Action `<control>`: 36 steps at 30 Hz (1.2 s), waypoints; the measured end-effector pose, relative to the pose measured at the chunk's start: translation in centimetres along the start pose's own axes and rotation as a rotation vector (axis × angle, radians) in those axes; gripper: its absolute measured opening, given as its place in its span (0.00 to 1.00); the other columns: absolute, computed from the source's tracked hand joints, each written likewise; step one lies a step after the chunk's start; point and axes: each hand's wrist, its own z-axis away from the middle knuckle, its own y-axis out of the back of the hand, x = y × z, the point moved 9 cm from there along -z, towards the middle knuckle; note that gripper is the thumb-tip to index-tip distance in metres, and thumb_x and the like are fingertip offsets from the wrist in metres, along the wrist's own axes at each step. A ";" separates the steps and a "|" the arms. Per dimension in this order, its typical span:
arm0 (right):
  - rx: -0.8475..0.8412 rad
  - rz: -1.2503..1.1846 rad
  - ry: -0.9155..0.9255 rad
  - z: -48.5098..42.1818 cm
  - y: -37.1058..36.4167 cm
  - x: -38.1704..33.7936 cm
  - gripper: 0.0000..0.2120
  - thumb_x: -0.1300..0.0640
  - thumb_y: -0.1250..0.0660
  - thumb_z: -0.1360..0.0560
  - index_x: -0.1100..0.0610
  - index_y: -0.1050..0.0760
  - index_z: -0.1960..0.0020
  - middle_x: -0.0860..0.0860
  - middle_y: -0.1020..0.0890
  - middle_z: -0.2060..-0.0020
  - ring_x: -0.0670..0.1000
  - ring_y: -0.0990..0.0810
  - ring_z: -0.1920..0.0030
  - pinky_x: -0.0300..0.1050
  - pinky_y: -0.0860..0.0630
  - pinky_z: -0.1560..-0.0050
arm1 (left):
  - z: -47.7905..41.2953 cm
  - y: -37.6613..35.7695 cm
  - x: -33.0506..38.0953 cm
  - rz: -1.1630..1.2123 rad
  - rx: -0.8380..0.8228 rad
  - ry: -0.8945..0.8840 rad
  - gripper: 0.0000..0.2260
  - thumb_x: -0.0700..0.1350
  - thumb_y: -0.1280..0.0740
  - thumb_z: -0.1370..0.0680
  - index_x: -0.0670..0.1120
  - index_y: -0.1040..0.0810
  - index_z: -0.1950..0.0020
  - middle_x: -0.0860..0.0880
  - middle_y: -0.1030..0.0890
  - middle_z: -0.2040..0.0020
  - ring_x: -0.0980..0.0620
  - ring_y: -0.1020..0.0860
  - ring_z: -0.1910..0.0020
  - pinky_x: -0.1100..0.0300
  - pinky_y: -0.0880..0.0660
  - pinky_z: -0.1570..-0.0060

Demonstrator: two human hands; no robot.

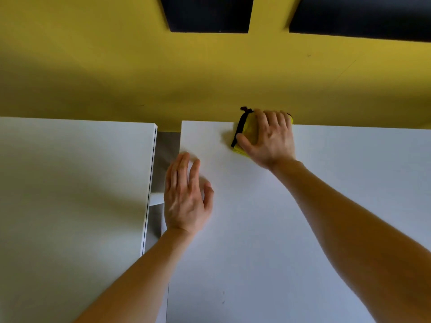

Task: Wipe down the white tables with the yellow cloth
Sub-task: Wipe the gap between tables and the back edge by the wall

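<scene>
Two white tables stand side by side: one on the right (326,206) under both my arms, one on the left (70,183). My right hand (270,138) presses a folded yellow cloth with a black edge (246,128) onto the far edge of the right table, against the wall. Most of the cloth is hidden under the palm. My left hand (186,197) lies flat, fingers together and holding nothing, on the right table's left edge.
A narrow gap (161,173) separates the two tables, with grey floor and a white crossbar showing in it. A yellow wall (210,73) rises right behind the tables, with two dark panels at its top.
</scene>
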 end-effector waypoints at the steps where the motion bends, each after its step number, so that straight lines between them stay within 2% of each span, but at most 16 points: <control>1: 0.013 0.015 -0.005 -1.0 -0.2 -1.3 0.35 0.29 0.40 0.25 0.58 0.21 0.38 0.59 0.18 0.45 0.64 0.21 0.41 0.60 0.29 0.33 | 0.0 0.0 0.0 0.001 0.007 -0.004 0.24 0.46 0.35 0.18 0.38 0.25 0.24 0.37 0.30 0.20 0.35 0.33 0.19 0.38 0.34 0.21; 3: -0.015 0.014 0.061 -2.6 -1.3 -6.3 0.33 0.27 0.45 0.23 0.55 0.21 0.46 0.58 0.17 0.52 0.62 0.20 0.47 0.58 0.28 0.40 | 0.1 0.2 0.1 0.003 0.017 -0.001 0.23 0.46 0.35 0.18 0.37 0.25 0.25 0.36 0.29 0.22 0.34 0.32 0.20 0.39 0.34 0.21; 5: -0.088 -0.001 0.163 -3.8 -2.6 -11.5 0.33 0.25 0.48 0.20 0.53 0.21 0.46 0.56 0.16 0.51 0.60 0.19 0.46 0.56 0.27 0.41 | 0.2 0.2 0.0 0.010 0.011 0.017 0.22 0.46 0.35 0.18 0.37 0.24 0.27 0.37 0.27 0.24 0.35 0.30 0.22 0.39 0.32 0.23; 7: -0.127 -0.047 0.244 -4.6 -3.5 -14.0 0.31 0.26 0.46 0.19 0.51 0.21 0.44 0.55 0.15 0.50 0.60 0.19 0.45 0.54 0.27 0.41 | 0.3 0.3 -0.1 0.023 -0.003 0.040 0.21 0.47 0.35 0.18 0.38 0.24 0.27 0.38 0.27 0.25 0.36 0.29 0.23 0.41 0.30 0.24; 10: -0.106 -0.141 0.263 -4.2 -3.1 -9.8 0.27 0.28 0.39 0.20 0.53 0.22 0.46 0.55 0.17 0.54 0.62 0.19 0.49 0.54 0.26 0.47 | 0.1 0.2 -0.1 0.018 -0.001 0.044 0.21 0.47 0.35 0.18 0.39 0.24 0.28 0.39 0.27 0.25 0.37 0.28 0.24 0.42 0.29 0.24; 14: 0.052 -0.093 0.099 -1.9 0.2 2.3 0.24 0.33 0.36 0.20 0.55 0.21 0.51 0.57 0.18 0.58 0.64 0.19 0.54 0.56 0.26 0.48 | 0.1 0.1 0.1 0.012 -0.020 0.019 0.22 0.47 0.35 0.18 0.37 0.24 0.27 0.38 0.26 0.25 0.37 0.29 0.22 0.40 0.29 0.24; 16: 0.085 -0.030 0.022 -1.5 0.6 2.8 0.23 0.36 0.36 0.20 0.56 0.20 0.53 0.58 0.17 0.59 0.65 0.19 0.54 0.56 0.27 0.48 | 0.0 0.0 0.0 0.003 -0.029 0.024 0.22 0.47 0.35 0.18 0.37 0.24 0.26 0.37 0.26 0.25 0.36 0.30 0.21 0.40 0.30 0.24; 18: 0.040 -0.029 0.061 -2.4 -0.8 -1.9 0.23 0.35 0.38 0.20 0.55 0.20 0.53 0.59 0.17 0.58 0.65 0.18 0.53 0.57 0.26 0.48 | 0.0 -0.1 0.1 -0.006 -0.032 0.017 0.22 0.46 0.34 0.19 0.36 0.24 0.27 0.37 0.26 0.25 0.35 0.30 0.21 0.40 0.30 0.24; 21: -0.097 -0.082 0.259 -4.5 -3.7 -12.7 0.24 0.34 0.40 0.19 0.54 0.19 0.47 0.58 0.15 0.52 0.63 0.17 0.48 0.55 0.27 0.44 | 0.1 -0.1 0.0 -0.019 -0.035 0.028 0.22 0.47 0.35 0.18 0.37 0.24 0.27 0.37 0.26 0.25 0.35 0.30 0.22 0.40 0.30 0.24; 23: -0.156 -0.112 0.310 -4.9 -4.8 -15.8 0.25 0.34 0.40 0.19 0.54 0.19 0.45 0.57 0.15 0.51 0.63 0.17 0.47 0.55 0.27 0.43 | 0.0 0.0 -0.1 -0.024 -0.032 0.041 0.22 0.48 0.36 0.18 0.37 0.24 0.27 0.37 0.26 0.25 0.36 0.29 0.22 0.40 0.30 0.24; 26: -0.128 -0.158 0.311 -4.1 -3.9 -10.1 0.28 0.31 0.42 0.20 0.53 0.19 0.44 0.58 0.16 0.52 0.64 0.18 0.48 0.55 0.26 0.45 | 0.0 -0.2 -0.1 -0.011 -0.031 0.035 0.22 0.48 0.36 0.18 0.37 0.24 0.27 0.37 0.25 0.26 0.35 0.29 0.22 0.41 0.31 0.23; 29: -0.026 -0.104 0.141 -2.3 -0.2 3.2 0.27 0.32 0.39 0.20 0.55 0.19 0.46 0.57 0.16 0.55 0.65 0.19 0.50 0.57 0.25 0.46 | 0.1 0.1 0.0 -0.017 -0.031 0.033 0.23 0.48 0.36 0.18 0.37 0.24 0.27 0.37 0.26 0.26 0.35 0.29 0.22 0.40 0.30 0.24; 31: 0.029 -0.044 0.022 -0.7 2.2 9.6 0.25 0.34 0.37 0.19 0.56 0.19 0.47 0.58 0.17 0.55 0.65 0.19 0.50 0.57 0.26 0.45 | 0.1 0.0 0.1 -0.012 -0.037 0.028 0.23 0.48 0.36 0.18 0.37 0.24 0.27 0.36 0.25 0.26 0.34 0.29 0.22 0.39 0.29 0.25; 32: 0.061 -0.012 -0.043 -0.2 2.7 10.4 0.24 0.35 0.37 0.19 0.56 0.19 0.49 0.58 0.17 0.55 0.65 0.20 0.51 0.57 0.27 0.45 | 0.0 0.0 0.1 -0.014 -0.034 0.029 0.23 0.48 0.35 0.18 0.36 0.24 0.27 0.36 0.25 0.26 0.34 0.30 0.22 0.39 0.29 0.25; 34: 0.086 0.016 -0.155 -0.3 1.9 7.6 0.23 0.36 0.37 0.20 0.56 0.19 0.53 0.59 0.17 0.57 0.65 0.19 0.52 0.57 0.28 0.46 | 0.0 0.0 0.0 -0.011 -0.037 0.022 0.23 0.47 0.35 0.18 0.36 0.24 0.27 0.36 0.25 0.26 0.34 0.30 0.22 0.39 0.30 0.24; 36: 0.056 -0.041 -0.058 -2.0 -0.4 -0.4 0.22 0.36 0.37 0.22 0.55 0.19 0.55 0.58 0.16 0.58 0.64 0.18 0.53 0.56 0.27 0.47 | 0.0 0.2 0.2 -0.010 -0.032 0.016 0.23 0.47 0.35 0.19 0.36 0.24 0.27 0.36 0.26 0.26 0.34 0.29 0.23 0.39 0.30 0.24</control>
